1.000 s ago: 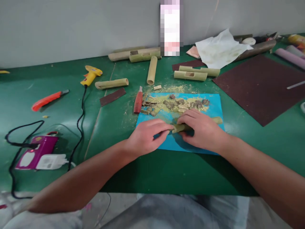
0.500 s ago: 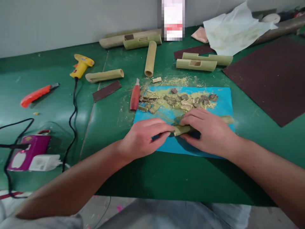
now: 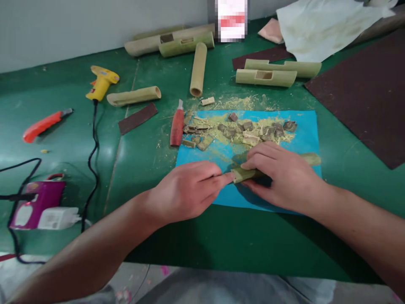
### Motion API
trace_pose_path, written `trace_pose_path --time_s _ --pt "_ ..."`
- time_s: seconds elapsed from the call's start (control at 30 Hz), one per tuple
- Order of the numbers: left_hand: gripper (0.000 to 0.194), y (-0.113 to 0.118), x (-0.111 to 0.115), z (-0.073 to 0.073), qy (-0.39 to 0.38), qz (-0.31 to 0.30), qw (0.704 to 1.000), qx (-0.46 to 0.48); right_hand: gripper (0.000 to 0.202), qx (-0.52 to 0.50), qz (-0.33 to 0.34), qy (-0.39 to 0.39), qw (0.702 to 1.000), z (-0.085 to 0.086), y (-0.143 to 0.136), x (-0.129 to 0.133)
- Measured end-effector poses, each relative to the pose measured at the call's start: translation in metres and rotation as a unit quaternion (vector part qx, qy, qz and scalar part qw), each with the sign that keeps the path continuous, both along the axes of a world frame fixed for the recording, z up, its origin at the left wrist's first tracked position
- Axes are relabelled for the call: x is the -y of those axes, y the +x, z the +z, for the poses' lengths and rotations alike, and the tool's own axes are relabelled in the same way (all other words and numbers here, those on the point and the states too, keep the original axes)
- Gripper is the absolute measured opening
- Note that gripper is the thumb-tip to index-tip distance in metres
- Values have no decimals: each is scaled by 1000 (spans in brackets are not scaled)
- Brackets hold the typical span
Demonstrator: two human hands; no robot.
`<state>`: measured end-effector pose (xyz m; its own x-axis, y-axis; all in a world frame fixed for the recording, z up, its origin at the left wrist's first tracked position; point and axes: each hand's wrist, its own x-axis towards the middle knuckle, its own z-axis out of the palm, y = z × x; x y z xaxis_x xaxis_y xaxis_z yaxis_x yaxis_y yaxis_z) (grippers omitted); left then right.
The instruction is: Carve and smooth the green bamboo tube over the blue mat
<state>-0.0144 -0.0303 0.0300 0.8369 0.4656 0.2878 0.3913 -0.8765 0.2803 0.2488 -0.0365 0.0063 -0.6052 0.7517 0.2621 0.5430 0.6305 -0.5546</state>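
A bamboo piece (image 3: 243, 175) lies low over the blue sheet (image 3: 229, 197), its left end showing between my hands. My right hand (image 3: 284, 179) is wrapped round it from above, fingers and thumb on either side. My left hand (image 3: 190, 190) is closed apart from the index finger, whose tip touches the bamboo's left end; nothing shows inside its curled fingers. Behind the hands, shavings and dark chips (image 3: 228, 131) cover the sheet. The red-handled knife (image 3: 177, 126) stays by the sheet's left edge.
Several cut bamboo tubes (image 3: 266, 78) lie toward the back. On the left are a yellow glue gun (image 3: 103, 82), an orange cutter (image 3: 42, 126) and a purple power box (image 3: 39, 202) with cords. A brown sheet (image 3: 363, 97) and white paper (image 3: 319, 29) are at the right.
My left hand has gone from pinching at the bamboo's left end to touching it with one extended finger. My right hand keeps its hold. The view has shifted slightly.
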Motion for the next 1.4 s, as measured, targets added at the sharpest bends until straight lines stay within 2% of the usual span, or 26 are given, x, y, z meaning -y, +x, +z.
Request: trace_pose_path --time_s 0.1,0.3,0.47,0.67,1.1,1.4 --pt "35 2 0 3 8 -8 1000 -28 7 5 3 3 1000 1 -1 0" --pt "39 11 2 4 -41 14 999 -28 11 2 9 -2 1000 1 -3 0" --pt "37 8 3 9 -7 5 998 -58 12 -5 10 -4 1000 3 -2 -1" --pt "37 8 1 9 -55 4 998 -41 12 -13 14 -8 1000 3 -2 -2" --pt "38 6 -2 11 -66 8 996 -52 10 1 9 -26 1000 4 -2 -3" --pt "38 5 -5 6 -72 2 997 -27 10 -2 9 -41 999 6 -2 -4"
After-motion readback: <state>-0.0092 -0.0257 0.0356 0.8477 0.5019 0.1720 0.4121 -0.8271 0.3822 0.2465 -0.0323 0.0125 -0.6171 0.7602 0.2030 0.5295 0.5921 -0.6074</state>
